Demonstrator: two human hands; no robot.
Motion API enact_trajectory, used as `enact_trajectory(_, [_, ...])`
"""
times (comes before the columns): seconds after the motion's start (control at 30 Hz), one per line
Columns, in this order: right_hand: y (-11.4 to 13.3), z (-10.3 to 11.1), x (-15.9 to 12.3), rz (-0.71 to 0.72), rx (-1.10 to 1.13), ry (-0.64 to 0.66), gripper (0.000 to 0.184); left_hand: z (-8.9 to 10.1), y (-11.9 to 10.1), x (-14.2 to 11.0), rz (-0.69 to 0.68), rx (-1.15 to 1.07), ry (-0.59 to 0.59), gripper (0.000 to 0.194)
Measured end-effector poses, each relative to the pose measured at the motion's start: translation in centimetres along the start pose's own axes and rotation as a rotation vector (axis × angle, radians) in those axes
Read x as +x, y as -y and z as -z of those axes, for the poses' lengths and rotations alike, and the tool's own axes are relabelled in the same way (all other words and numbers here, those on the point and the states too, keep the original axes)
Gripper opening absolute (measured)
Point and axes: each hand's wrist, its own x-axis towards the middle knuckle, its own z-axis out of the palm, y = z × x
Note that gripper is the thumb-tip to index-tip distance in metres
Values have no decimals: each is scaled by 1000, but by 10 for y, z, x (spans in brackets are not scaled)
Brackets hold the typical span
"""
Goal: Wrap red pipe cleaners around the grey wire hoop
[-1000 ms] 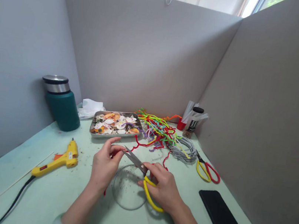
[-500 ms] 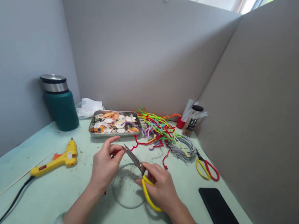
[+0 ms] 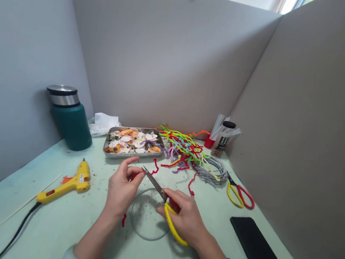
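My right hand (image 3: 188, 217) grips yellow-handled scissors (image 3: 164, 204) with the blades pointing up and left toward my left hand. My left hand (image 3: 121, 189) pinches a red pipe cleaner (image 3: 123, 219) between thumb and fingers; its lower end hangs below my palm. The blade tips sit right beside my left fingertips. Under both hands lies a clear round dish (image 3: 150, 215) holding tiny dark clippings.
A metal tray (image 3: 109, 152) of shells and a heap of coloured pipe cleaners (image 3: 182, 148) lie behind. Grey wire coil (image 3: 213, 172), red-and-yellow scissors (image 3: 240, 195), a black phone (image 3: 262, 257) on the right. Yellow glue gun (image 3: 65, 185) and teal flask (image 3: 68, 118) on the left.
The hands have hardly moved. The red pipe cleaner's lower end now shows a little further below my left palm, and the view has shifted slightly.
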Motion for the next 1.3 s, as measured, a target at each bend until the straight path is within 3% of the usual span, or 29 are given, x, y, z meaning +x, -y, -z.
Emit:
enact_trajectory(0.3, [1,-3,-2,0,24,-22,33,0,1,0,33,-39,2,48])
enact_trajectory(0.47, [-5,-2,-1,-70,107,-176,36,1,2,1,86,-114,-8,46])
enact_trajectory(0.6, [-10,-1,4,-262,398,-268,42,2,1,2,210,-237,22,47])
enact_trajectory(0.73, [8,-2,19,-410,783,-234,58,-2,-4,-1,305,-322,172,48])
enact_trajectory(0.97, [39,-4,53,-309,858,-306,44,-4,-8,-10,372,-311,390,40])
enact_trajectory(1.2, [34,17,70,-240,738,-445,41,1,-7,-10,431,-235,526,37])
enact_trajectory(1.3, [27,26,73,-245,748,-480,40,1,-8,-10,436,-147,502,30])
